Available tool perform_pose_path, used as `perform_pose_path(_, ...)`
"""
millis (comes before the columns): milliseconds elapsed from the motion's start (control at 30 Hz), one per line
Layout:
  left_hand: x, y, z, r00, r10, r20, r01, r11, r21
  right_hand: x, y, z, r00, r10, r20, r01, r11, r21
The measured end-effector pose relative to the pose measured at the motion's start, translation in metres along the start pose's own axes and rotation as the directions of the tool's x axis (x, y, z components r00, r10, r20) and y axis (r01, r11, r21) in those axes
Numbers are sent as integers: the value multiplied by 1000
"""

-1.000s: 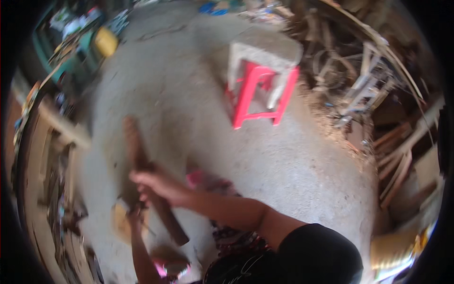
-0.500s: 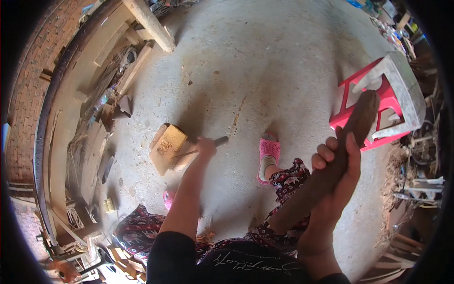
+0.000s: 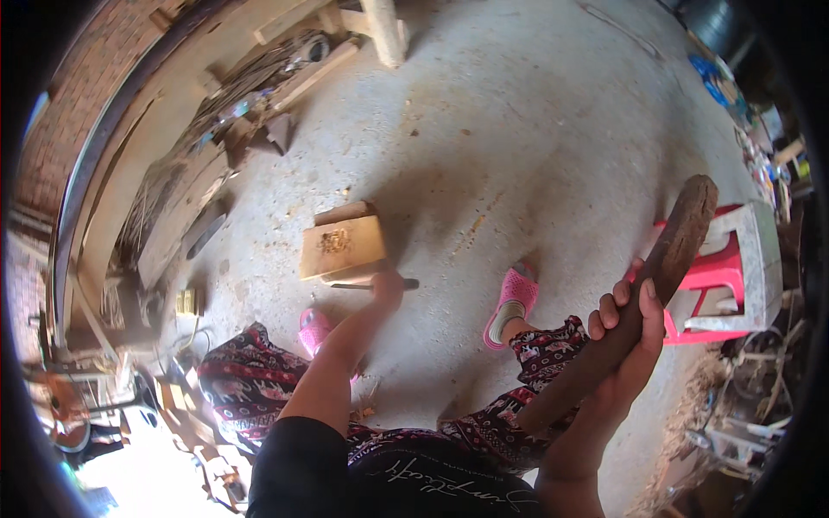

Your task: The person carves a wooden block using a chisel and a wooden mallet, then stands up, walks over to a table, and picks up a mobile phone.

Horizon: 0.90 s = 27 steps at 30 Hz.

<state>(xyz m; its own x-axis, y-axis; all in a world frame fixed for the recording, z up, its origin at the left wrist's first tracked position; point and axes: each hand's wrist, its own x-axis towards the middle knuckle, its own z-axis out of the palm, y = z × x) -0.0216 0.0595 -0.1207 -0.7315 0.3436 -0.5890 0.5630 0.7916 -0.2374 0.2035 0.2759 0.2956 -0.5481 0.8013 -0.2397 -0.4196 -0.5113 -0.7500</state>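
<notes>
My left hand [image 3: 388, 288] is wrapped round a chisel [image 3: 352, 287], its thin shaft pointing left and its dark handle end sticking out to the right. Just beyond that hand, a pale wooden block [image 3: 373, 238] lies on the floor with curled wood shavings [image 3: 334, 241] on its top face. The chisel is by the block's near edge; whether they touch I cannot tell. My right hand [image 3: 629, 332] grips a thick, dark brown wooden club [image 3: 673, 237], held slanting up to the right, its lower end over my patterned trousers.
A red plastic stool [image 3: 717, 272] with a whitish top stands on the right. My feet in pink clogs [image 3: 516, 293] are on the concrete floor. Along the left are planks [image 3: 186, 198] and a wooden post [image 3: 384, 34]; clutter [image 3: 743, 432] lines the right side.
My view has shifted and turned, so the block and stool sit differently in it. The chisel has swung level, and its shaft tip no longer lies over the block's top. Both hands keep their grips.
</notes>
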Motion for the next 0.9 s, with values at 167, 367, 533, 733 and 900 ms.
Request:
perform_pose_path(167, -42, -5, -48, 945, 257, -202, -287, 949, -134, -8, 24, 3, 993, 15, 116, -1, 993, -118)
perform_pose_path(367, -228, -59, -234, 955, 263, -138, -290, 728, -621, 4, 27, 1, 993, -20, 119, 60, 935, -350)
perform_pose_path(533, -443, -128, -244, 820, -457, -345, -556, -489, -672, 41, 30, -39, 988, -124, 91, 153, 863, -482)
perform_pose_path(733, -301, -170, -278, 632, 448, -633, -691, -45, -722, 41, 68, -87, 774, -404, 488, 631, 421, -652)
perform_pose_path(900, -167, -64, -264, 769, 330, -547, -591, 692, -415, -16, 126, -73, 983, -181, 20, 172, 891, -421)
